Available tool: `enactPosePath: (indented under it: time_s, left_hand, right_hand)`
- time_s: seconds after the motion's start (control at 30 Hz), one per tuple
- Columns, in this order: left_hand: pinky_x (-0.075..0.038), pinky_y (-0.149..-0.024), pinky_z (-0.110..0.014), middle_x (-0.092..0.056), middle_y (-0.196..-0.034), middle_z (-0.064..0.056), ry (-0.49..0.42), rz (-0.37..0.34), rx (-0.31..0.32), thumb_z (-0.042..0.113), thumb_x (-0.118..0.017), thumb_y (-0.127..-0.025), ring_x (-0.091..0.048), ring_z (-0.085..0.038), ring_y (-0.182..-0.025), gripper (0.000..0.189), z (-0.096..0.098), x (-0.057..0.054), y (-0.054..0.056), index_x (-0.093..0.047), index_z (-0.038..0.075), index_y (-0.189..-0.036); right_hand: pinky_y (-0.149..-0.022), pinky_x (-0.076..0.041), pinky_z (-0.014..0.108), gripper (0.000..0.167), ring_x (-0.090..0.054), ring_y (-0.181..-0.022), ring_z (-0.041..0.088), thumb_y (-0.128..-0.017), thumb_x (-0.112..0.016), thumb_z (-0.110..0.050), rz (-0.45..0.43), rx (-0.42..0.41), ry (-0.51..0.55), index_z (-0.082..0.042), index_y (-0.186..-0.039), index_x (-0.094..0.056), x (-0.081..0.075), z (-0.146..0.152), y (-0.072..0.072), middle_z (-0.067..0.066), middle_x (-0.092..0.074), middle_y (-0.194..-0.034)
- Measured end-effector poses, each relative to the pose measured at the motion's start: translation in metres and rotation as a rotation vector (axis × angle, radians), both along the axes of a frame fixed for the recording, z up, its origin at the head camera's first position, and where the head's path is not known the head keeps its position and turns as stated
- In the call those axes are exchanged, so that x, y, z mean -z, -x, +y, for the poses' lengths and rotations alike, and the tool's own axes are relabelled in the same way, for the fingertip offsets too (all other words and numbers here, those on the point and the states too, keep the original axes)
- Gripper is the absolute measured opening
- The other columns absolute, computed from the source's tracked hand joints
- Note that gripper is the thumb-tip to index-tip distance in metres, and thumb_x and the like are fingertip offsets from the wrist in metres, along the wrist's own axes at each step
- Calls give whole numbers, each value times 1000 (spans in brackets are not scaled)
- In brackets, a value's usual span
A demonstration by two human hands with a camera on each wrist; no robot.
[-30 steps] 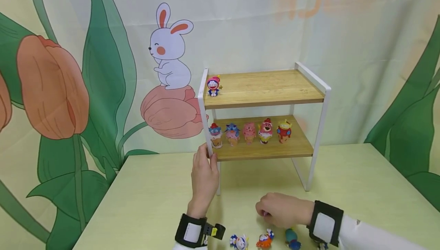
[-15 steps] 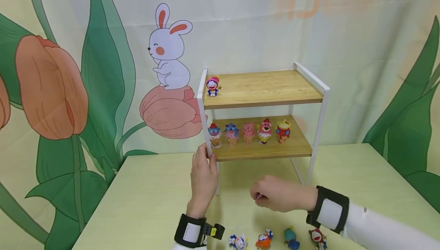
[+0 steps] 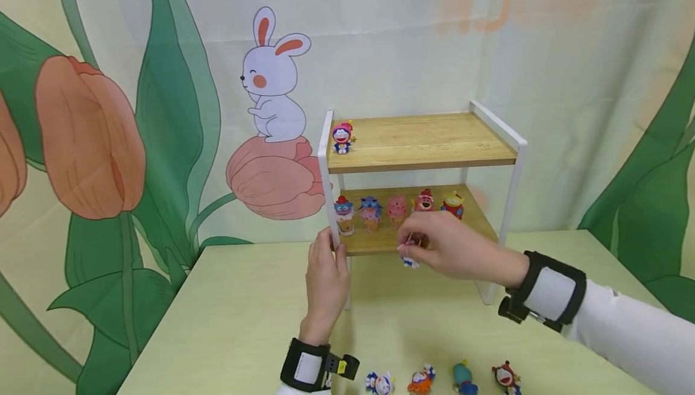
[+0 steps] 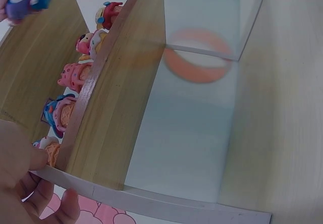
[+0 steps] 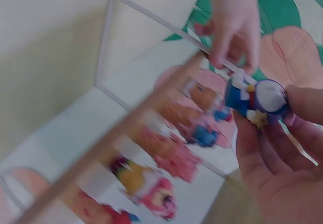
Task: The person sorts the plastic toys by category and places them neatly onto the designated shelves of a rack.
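Observation:
My left hand [image 3: 327, 280] grips the white left post [image 3: 328, 196] of a two-tier wooden shelf [image 3: 423, 139] at lower-board height. In the left wrist view its fingers [image 4: 65, 206] curl around the white frame. My right hand [image 3: 458, 244] is raised in front of the lower board [image 3: 361, 244], pinching a small blue-and-white figurine [image 5: 270, 97] between thumb and fingers. The figurine is a cartoon character with a gold star, tipped sideways in the right wrist view. Behind this hand, several ice-cream-cone figurines [image 3: 371, 214] stand in a row, two of them partly hidden by it.
A pink-hooded figurine [image 3: 342, 137] stands at the left end of the top board. Along the near part of the table [image 3: 244, 322] lie several more figurines, among them an orange one [image 3: 421, 379] and a teal one [image 3: 463, 378]. A printed curtain [image 3: 391, 39] hangs behind.
My right hand has risen from low over the table to the front of the lower board, carrying the figurine. My left hand has kept its grip on the post.

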State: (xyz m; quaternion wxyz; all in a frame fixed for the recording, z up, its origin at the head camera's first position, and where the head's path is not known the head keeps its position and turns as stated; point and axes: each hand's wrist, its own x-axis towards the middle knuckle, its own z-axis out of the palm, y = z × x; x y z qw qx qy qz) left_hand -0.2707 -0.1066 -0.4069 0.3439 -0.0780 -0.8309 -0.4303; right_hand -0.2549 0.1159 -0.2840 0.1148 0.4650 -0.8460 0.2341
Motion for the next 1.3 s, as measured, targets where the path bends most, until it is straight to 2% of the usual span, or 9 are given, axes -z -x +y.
enactPosePath:
  time_s: [0.17, 0.33, 0.57, 0.8, 1.07, 1.3]
  left_hand:
    - [-53, -73, -42, -58, -107, -14, 5, 5, -6, 5, -57, -98, -57, -26, -99, 30, 2, 0, 0, -50, 1, -127]
    - [-52, -72, -43, -59, -106, -15, 6, 16, -17, 4, -58, -97, -58, -27, -97, 30, 1, 0, 0, -50, 0, -126]
    - [-53, -74, -42, -58, -107, -14, 4, 9, -12, 4, -56, -98, -57, -26, -99, 30, -1, 1, 2, -50, 1, -127]
    - [-53, -75, -42, -58, -109, -14, -4, -15, 5, 6, -55, -99, -57, -25, -100, 29, 1, 2, 3, -49, 1, -127]
    - [-52, -71, -42, -58, -106, -14, 1, 3, -9, 5, -56, -98, -57, -25, -98, 30, 0, 3, 1, -50, 2, -127]
    - [-53, -72, -41, -58, -107, -14, -2, 10, 0, 5, -56, -98, -57, -25, -99, 30, 2, 1, 1, -50, 2, -128]
  right_hand:
    - [-62, -49, 26, 2, -56, -69, 6, -91, -70, -11, 24, 48, 91, -10, -92, -69, -28, -1, 2, -8, -64, -83]
    - [-59, -48, 27, 3, -59, -66, 10, -94, -67, -12, -26, 93, 148, -10, -95, -69, -56, -6, 4, -5, -68, -82]
    - [-70, -51, 31, 10, -66, -77, 12, -95, -65, -14, -42, 155, 214, -6, -99, -68, -87, -20, 15, 1, -70, -88]
    - [-69, -49, 32, 11, -66, -78, 12, -97, -63, -19, -51, 242, 252, -9, -101, -67, -102, -31, 29, 0, -70, -88]
    - [-74, -45, 33, 16, -65, -83, 15, -97, -63, -21, -65, 331, 314, -8, -104, -68, -117, -51, 52, 4, -70, -97]
    - [-73, -46, 32, 19, -60, -88, 18, -97, -62, -23, -81, 391, 326, -7, -107, -67, -125, -59, 65, 4, -66, -102]
